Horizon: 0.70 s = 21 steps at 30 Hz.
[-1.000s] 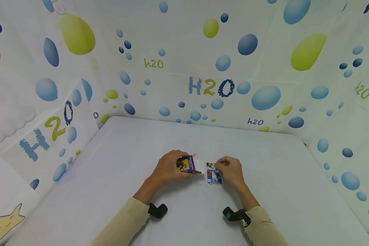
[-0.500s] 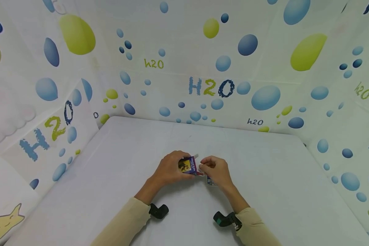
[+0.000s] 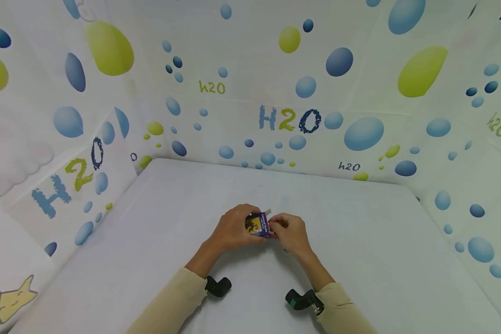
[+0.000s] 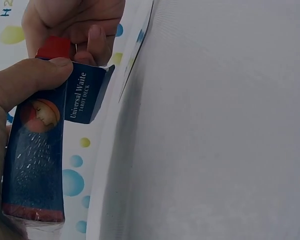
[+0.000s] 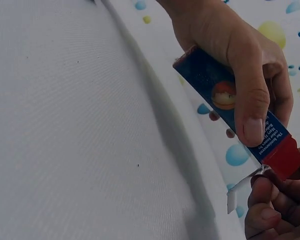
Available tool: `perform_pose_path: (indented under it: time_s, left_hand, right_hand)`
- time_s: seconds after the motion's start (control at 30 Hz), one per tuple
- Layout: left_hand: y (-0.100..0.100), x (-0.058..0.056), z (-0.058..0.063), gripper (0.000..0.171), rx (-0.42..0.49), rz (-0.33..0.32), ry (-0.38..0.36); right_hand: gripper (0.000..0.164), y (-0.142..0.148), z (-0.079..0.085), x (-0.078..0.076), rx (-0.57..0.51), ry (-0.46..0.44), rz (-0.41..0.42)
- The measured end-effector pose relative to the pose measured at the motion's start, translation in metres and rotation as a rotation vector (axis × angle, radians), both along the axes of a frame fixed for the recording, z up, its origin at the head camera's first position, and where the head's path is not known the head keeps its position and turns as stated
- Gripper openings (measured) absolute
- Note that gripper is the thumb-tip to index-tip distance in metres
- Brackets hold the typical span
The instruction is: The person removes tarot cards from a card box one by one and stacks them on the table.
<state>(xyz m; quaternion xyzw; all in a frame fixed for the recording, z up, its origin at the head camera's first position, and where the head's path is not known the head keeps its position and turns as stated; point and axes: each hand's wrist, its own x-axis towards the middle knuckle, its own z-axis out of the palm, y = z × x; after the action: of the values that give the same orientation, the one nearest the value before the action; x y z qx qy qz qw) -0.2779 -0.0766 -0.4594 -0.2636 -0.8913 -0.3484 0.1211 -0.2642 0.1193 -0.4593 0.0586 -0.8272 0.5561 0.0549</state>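
Head view, mid-frame: tarot box (image 3: 256,225) gripped by left hand (image 3: 234,228); right hand (image 3: 292,233) at its red flap (image 5: 285,158), whether pinching I can't tell — a snag could tear it.

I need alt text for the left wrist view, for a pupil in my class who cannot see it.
A left hand holds an open, dark-blue Universal Waite Tarot Deck box. A right hand, fingers curled, is at its open end, near a red flap. White tabletop fills the right side.
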Motion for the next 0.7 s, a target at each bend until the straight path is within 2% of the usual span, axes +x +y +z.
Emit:
perform_pose_path:
  time_s: [0.17,0.37,0.7]
  left_hand:
    - [0.0028,-0.0020,-0.0018,0.068,0.003,0.016,0.006]
    - [0.0076,-0.0041,-0.0017,0.067,0.007,-0.008,0.010]
    - [0.0041,-0.0005,0.0019,0.067,0.001,0.006,-0.002]
  right_hand:
    - [0.012,0.0004,0.0001,-0.0004,-0.031,-0.023,0.012]
    - [0.007,0.0036,-0.0030,-0.0009,0.002,-0.018,-0.023]
    - [0.010,-0.0012,0.0000,-0.0022,0.015,-0.045,-0.029]
